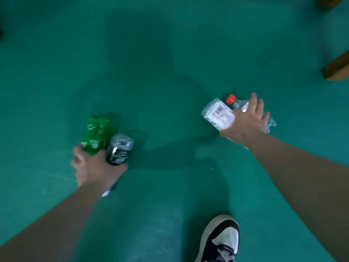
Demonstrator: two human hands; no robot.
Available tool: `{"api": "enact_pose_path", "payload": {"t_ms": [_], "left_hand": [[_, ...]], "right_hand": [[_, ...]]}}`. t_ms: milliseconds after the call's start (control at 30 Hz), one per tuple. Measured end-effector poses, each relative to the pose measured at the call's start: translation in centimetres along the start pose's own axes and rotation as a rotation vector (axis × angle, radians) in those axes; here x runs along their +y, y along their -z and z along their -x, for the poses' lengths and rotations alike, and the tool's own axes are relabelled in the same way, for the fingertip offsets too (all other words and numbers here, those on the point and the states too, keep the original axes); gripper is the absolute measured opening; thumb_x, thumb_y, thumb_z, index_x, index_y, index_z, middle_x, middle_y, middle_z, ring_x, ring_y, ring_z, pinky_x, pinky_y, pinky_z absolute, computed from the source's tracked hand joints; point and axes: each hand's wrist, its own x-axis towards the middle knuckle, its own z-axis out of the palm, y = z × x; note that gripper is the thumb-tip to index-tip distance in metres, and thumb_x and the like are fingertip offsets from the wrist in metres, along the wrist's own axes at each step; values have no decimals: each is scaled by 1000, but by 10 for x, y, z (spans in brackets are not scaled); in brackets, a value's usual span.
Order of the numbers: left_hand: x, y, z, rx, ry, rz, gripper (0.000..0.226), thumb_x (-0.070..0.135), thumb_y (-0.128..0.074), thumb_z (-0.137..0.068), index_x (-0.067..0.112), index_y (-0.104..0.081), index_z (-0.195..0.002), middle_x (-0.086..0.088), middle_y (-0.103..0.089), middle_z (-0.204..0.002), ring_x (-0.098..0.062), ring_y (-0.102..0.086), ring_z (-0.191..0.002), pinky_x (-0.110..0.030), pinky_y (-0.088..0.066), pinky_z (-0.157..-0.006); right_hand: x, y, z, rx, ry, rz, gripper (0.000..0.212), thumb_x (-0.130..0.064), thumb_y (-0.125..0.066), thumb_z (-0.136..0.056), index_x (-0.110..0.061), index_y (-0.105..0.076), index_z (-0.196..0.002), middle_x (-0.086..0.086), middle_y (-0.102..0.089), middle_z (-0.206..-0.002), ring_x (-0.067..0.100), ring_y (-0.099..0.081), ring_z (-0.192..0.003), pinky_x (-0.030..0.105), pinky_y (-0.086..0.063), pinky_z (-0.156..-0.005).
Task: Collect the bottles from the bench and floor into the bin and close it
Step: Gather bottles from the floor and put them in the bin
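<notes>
My left hand point(94, 167) grips two bottles at once, a crumpled green bottle point(95, 134) and a dark-labelled clear bottle point(119, 149), both pointing away from me over the green floor. My right hand point(245, 122) holds a clear bottle with a white barcode label point(217, 113) under the palm. Its fingers spread over a crumpled clear bottle with a red cap point(237, 102); whether that one lies on the floor or is held is unclear. The bin is not in view.
Brown wooden bench legs point(337, 68) stand at the far right edge. My black-and-white shoe point(220, 241) is at the bottom, right of centre. Green floor point(170, 63) stretches ahead, with my shadow across it.
</notes>
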Motion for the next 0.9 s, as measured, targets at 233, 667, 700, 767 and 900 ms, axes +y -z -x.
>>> {"api": "enact_pose_path", "payload": {"t_ms": [233,667,700,767,900], "left_hand": [[57,-12,-4,-148,-39,22,74,68,-67,-67,14,-61,-117,-9,6,-152,-48,-20,-136,-56,-32,-111],[47,16,24,-218,-71,58,62,55,-70,-70,16,-60,-117,-10,-11,-144,-41,-36,-120,-49,-47,-95],[42,25,33,-220,-56,70,61,57,-68,-70,15,-61,-114,-9,-11,-144,-40,-36,-119,-48,-46,-95],[25,51,53,-217,-26,92,54,61,-64,-69,17,-64,-100,-9,-12,-144,-39,-37,-117,-48,-45,-97],[-19,135,93,-149,15,180,48,63,-64,-68,21,-68,-92,-6,-8,-146,-42,-35,-119,-50,-35,-107]], "right_hand": [[39,-7,-22,-160,-80,-36,100,-65,-76,-63,-33,-33,-148,16,19,-159,45,3,-146,60,-8,-116],[6,-26,56,-309,-72,-158,93,-68,-70,-62,-27,-42,-140,26,-23,-145,44,-32,-130,47,-28,-111],[-6,-27,80,-341,-53,-189,90,-68,-70,-63,-27,-43,-139,26,-24,-145,44,-32,-130,47,-29,-111],[-31,-20,125,-383,-26,-254,88,-67,-69,-65,-28,-43,-139,24,-23,-145,43,-31,-131,47,-29,-111],[-90,44,206,-399,42,-381,84,-68,-69,-65,-29,-46,-136,22,-21,-148,41,-29,-135,50,-25,-113]]}}
